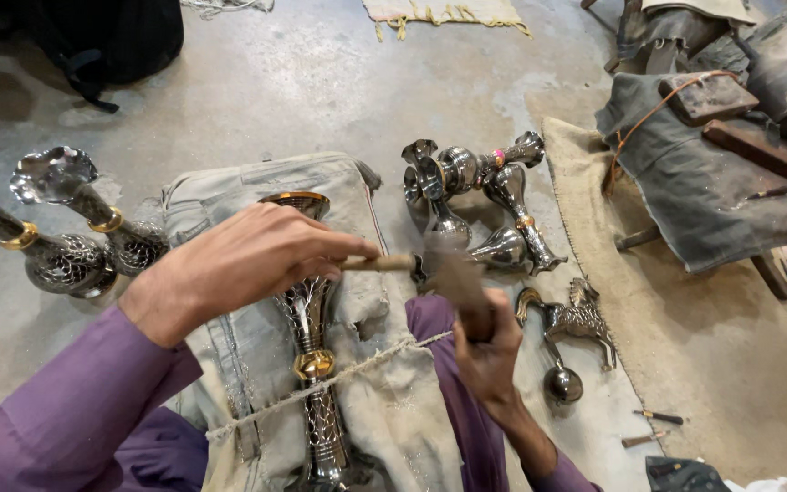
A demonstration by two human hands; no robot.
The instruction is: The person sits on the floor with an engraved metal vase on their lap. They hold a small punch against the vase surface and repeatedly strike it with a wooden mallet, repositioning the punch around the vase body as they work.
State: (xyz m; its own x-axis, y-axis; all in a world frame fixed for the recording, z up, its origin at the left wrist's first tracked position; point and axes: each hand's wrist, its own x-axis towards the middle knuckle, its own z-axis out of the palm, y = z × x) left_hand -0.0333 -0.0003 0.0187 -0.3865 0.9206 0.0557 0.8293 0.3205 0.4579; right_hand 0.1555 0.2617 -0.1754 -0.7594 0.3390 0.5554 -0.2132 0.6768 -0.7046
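Two hands busy chasing a vase (310,319) lying on cloth (384,401) over the lap: left (243,260) gripping chisel (380,263), right (485,351) gripping hammer (455,278). Next, likely a square strike on the chisel end.

Open concrete floor (302,82) lay beyond the padded grey cloth work cushion (384,401), giving unobstructed passage forward. To the left, two engraved silver vases with gold bands (66,237) lay on their sides, narrowing the route there. To the right, a cluster of polished silver vases (475,200) crowded the cushion's edge, with a small silver horse figurine (576,319) and a round metal ball (563,384) just beside them. Small chisels (653,428) lay on the beige mat (730,364). Farther right, a grey cloth bundle with wooden blocks (712,173) closed the corner. A dark bag (93,36) stood at the far left.
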